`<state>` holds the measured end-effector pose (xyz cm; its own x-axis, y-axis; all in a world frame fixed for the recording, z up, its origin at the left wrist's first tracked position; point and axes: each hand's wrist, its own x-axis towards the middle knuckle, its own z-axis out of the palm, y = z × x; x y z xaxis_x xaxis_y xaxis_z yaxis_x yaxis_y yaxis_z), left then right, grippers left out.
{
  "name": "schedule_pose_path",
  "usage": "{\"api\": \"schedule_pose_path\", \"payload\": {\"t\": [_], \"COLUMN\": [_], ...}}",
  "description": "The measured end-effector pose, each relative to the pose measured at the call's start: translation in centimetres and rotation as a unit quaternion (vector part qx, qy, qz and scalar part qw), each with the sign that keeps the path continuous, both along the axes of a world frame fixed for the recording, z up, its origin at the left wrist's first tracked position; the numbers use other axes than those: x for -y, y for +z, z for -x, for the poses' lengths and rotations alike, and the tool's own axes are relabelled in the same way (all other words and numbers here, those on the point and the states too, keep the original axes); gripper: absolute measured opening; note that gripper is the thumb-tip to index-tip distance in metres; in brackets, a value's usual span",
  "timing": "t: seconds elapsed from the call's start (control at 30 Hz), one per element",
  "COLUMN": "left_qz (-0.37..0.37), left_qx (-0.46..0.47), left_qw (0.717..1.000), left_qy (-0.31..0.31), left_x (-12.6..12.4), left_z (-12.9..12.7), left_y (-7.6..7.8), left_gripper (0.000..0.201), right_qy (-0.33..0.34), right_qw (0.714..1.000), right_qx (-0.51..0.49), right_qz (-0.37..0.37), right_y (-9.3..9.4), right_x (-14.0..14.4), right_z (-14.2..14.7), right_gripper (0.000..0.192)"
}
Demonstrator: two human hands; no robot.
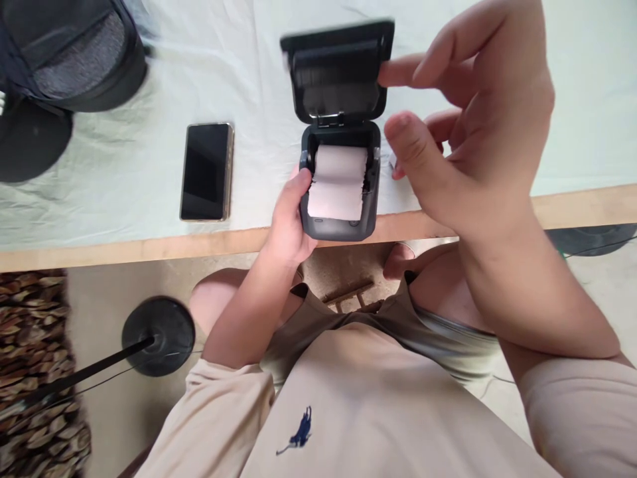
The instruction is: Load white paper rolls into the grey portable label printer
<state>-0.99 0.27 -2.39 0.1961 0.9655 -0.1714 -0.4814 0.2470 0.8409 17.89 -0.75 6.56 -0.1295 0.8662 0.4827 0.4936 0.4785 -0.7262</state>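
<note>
Looking down from head height: table [124,179] covered with a pale green cloth, bare wooden edge running across mid-frame; tan floor below, a patterned rug [30,372] at lower left.

Counts: one small dark printer [340,179], one paper roll [338,182], one phone [207,171], two hands, one round black stand base [158,335] on the floor with a rod leading off to the lower left.

Printer sits at centre frame, at the near edge of the table, lid [338,70] swung up and back. White roll lies in the open compartment, loose end draped forward over the front. Left hand [288,219] grips the printer's left side, thumb near the roll. Right hand [468,126] is loosely open at upper right, index fingertip touching the lid's right edge, thumb hovering just beside the body; it holds nothing.

Phone lies face up, screen dark, left of the printer and apart from it.

Hard to make out: a dark bag or case [74,53] at upper left, cut by the frame; lid slightly blurred; a dark object under the table at far right, partly hidden. Small wooden item on the floor between the knees, unclear.
</note>
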Motion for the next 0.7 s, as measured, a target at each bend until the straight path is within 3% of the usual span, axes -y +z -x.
{"api": "schedule_pose_path", "payload": {"t": [0.1, 0.23, 0.4, 0.5, 0.6, 0.7], "left_qz": [0.003, -0.017, -0.025, -0.012, -0.002, 0.011], "left_qx": [-0.015, 0.001, 0.006, -0.006, 0.027, 0.049], "left_qw": [1.000, 1.000, 0.999, 1.000, 0.999, 0.998], "left_qy": [-0.010, -0.014, -0.038, -0.028, -0.026, -0.031], "left_x": [0.0, 0.1, 0.3, 0.3, 0.0, -0.4], "left_z": [-0.1, -0.3, -0.3, -0.4, -0.3, -0.1], "left_y": [-0.4, -0.2, 0.1, 0.3, 0.3, 0.2], "left_gripper": [0.039, 0.050, 0.036, 0.026, 0.019, 0.023], "right_qy": [-0.003, -0.036, -0.038, 0.002, 0.014, -0.048], "right_qw": [0.994, 0.949, 0.940, 0.961, 0.985, 0.979], "right_qx": [0.105, 0.303, 0.322, 0.254, 0.058, -0.133], "right_qz": [0.010, 0.080, 0.106, 0.113, 0.164, 0.149], "right_y": [-0.2, -1.7, -2.6, -0.9, 0.5, -0.7], "right_x": [-0.2, -1.0, -1.6, -0.7, 0.0, -1.0], "right_z": [-0.1, -0.4, -0.5, -0.9, -3.2, -7.3], "right_gripper": [0.006, 0.023, 0.029, 0.039, 0.042, 0.024]}}
